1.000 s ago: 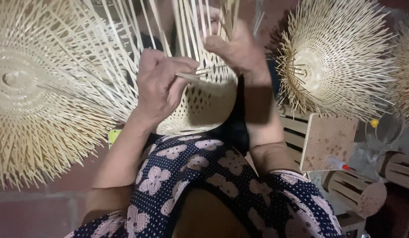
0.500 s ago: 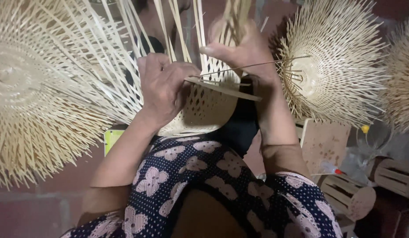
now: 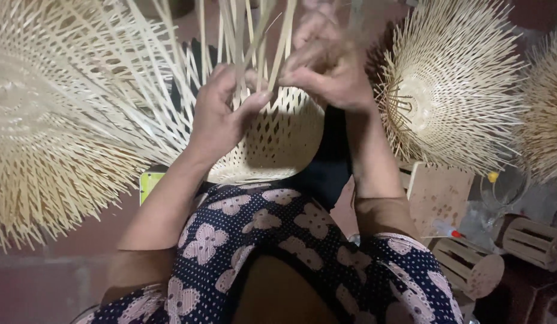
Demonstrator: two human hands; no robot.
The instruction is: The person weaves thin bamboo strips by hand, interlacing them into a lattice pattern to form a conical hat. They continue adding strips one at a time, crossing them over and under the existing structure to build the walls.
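Two bare hands at work in the head view, both raised over the lap against a half-woven bamboo basket [image 3: 278, 141] resting on the knees, its open lattice bottom turned toward the camera. Left hand [image 3: 221, 114] curled against the basket wall, thumb and fingers pinched narrow around a few of the upright bamboo strips [image 3: 242, 36] rising from the rim. Right hand [image 3: 326, 75] just beside it, slightly blurred, fingers bent and closed on strips of the same bundle near the top edge of the weave; exactly which strip sits between the fingertips cannot be told. Thumbs of both hands near each other, nearly touching across the strips. Below the forearms, a dark dress with pale flowers [image 3: 272, 240] filling the lower middle. Far left, a large unfinished woven piece [image 3: 56, 120] with long loose spokes fanning outward, overlapping the basket's left side. Right of the right forearm, another spoked woven piece [image 3: 452, 90], and a third [image 3: 548, 108] cut off by the frame edge. Lower right, small slatted wooden frames [image 3: 530, 240] and a flat board [image 3: 437, 195] on the floor.
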